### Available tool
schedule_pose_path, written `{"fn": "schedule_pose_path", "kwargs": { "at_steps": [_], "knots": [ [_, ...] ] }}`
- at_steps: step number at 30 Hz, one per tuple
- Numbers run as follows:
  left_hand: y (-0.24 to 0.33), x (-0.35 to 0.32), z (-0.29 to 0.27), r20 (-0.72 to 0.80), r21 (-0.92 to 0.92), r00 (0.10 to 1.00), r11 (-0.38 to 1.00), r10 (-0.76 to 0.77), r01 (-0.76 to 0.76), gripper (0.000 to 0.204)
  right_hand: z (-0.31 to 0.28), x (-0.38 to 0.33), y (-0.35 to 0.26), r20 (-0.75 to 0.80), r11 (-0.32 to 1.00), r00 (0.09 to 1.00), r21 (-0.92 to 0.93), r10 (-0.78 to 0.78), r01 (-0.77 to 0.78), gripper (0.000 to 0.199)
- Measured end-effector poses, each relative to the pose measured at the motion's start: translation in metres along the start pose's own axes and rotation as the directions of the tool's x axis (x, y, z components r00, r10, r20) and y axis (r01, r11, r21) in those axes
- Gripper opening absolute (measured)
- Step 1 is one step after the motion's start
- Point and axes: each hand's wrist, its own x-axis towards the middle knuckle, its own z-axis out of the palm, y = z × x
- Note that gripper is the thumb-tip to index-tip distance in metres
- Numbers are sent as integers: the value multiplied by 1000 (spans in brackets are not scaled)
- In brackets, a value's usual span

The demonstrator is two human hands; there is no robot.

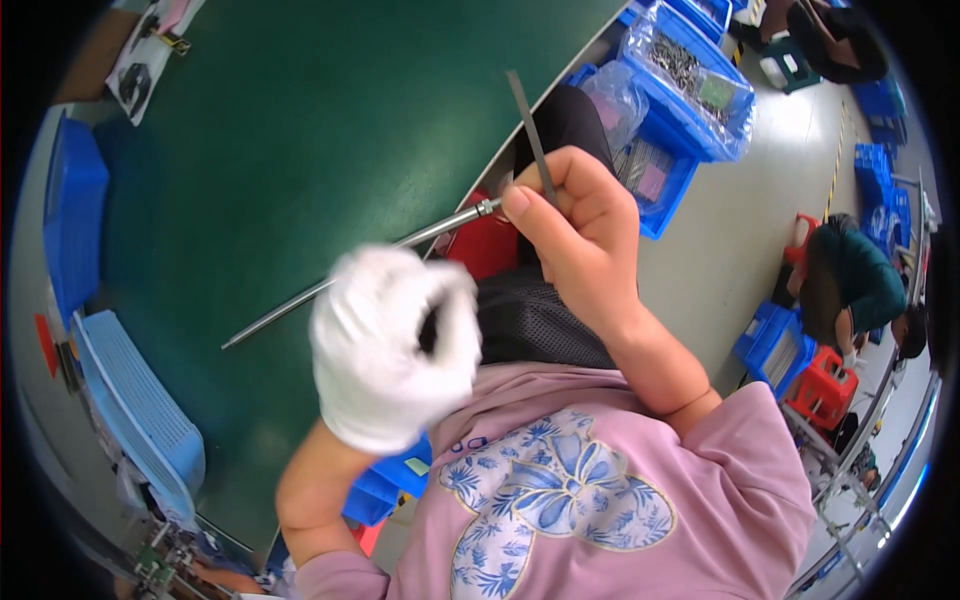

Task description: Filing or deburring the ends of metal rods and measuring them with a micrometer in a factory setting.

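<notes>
A slim silver metal rod (440, 229) slants over the green worktop (260, 180). Beyond the worktop's edge, the bare right hand (590, 235) pinches the rod and a flat dark strip (530, 130); the white-gloved left hand (385, 345) is blurred, its grip unclear.

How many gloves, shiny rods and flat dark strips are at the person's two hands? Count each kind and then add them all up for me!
White fabric glove: 1
Long, thin silver metal rod: 1
Narrow, flat dark metal strip: 1
Total: 3
</notes>
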Motion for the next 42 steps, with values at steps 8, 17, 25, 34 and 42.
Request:
{"fn": "schedule_pose_path", "kwargs": {
  "at_steps": [8, 17, 25, 34, 42],
  "knots": [
    [19, -7, 40, 361, -930, 689, -188, -628, 316, 48, -11, -25, -9, 153, 999, 987, 10, -44, 43, 10],
    [33, -18, 21, 373, -696, 719, 335, -587, 635, 22, -21, -10, 8, 26, 997, 998, -56, -57, 58, 10],
    [-21, 33, 9, 80, 244, 979, 948, 187, -202, 20, -15, 8, 18, -18, 993, 996, -80, -91, 90, 12],
    [-26, 35, 19, 77, 221, 967, 941, 244, -255, 14, -7, 6, 6, -24, 991, 993, -69, -120, 118, 12],
    [-21, 34, 15, 127, 131, 974, 970, 189, -205, 22, -27, -23, 6, 16, 941, 985, -292, -173, 170, 15]
  ]
}}
